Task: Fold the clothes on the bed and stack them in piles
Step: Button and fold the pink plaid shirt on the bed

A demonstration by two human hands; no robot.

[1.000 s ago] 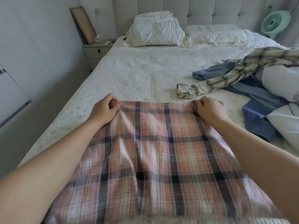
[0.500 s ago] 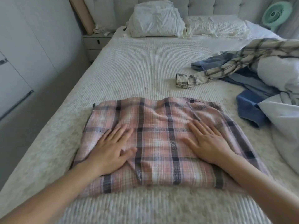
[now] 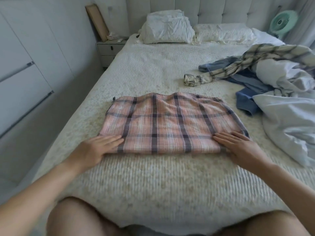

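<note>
Pink shirt (image 3: pixel 172 125), folded flat on the bed (image 3: pixel 153 184), spans between your hands. Left hand (image 3: pixel 97 149) and right hand (image 3: pixel 238 147) lie flat, fingers straight, on its near corners. Likely light, limp cloth: lift by sliding both palms beneath the near edge.

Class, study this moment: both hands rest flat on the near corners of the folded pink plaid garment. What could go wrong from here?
1. The pink plaid garment has a wavy far edge, so the next fold may come out uneven.
2. The left hand and right hand only press its corners; sliding it could undo the layers.
3. The unfolded heap lies close, so piles may get mixed.
</note>
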